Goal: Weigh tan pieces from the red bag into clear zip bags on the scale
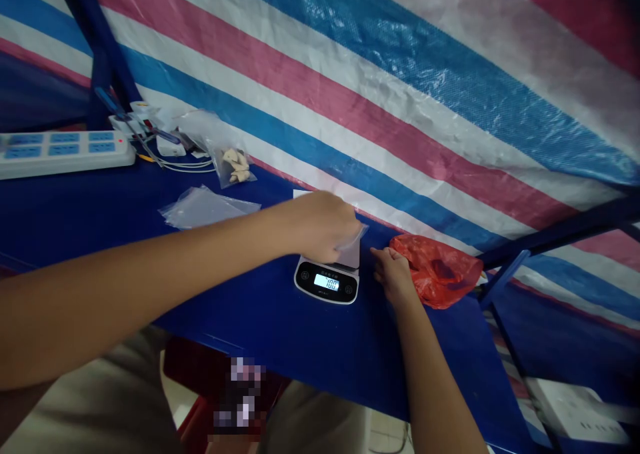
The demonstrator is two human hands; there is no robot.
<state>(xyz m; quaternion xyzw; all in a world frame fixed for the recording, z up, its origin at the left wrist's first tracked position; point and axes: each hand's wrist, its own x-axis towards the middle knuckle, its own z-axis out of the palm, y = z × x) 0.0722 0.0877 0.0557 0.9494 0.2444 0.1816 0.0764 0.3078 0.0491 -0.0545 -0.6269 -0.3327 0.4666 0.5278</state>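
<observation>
A white kitchen scale with a black front panel stands on the blue table, its lit display reading about 10.0. My left hand is over the scale's plate, its fingers closed on a small clear plastic bag whose edge sticks out to the right. The hand covers most of the plate, and what lies under it is hidden. Right of the scale, my right hand is low over the table with its fingers curled together. What they hold, if anything, cannot be made out. Beside it is a crumpled red plastic bag.
Flat clear bags lie on the left, with a clear bag of pale pieces behind them. Cables and a white power strip occupy the far left. Striped sheeting hangs behind the table.
</observation>
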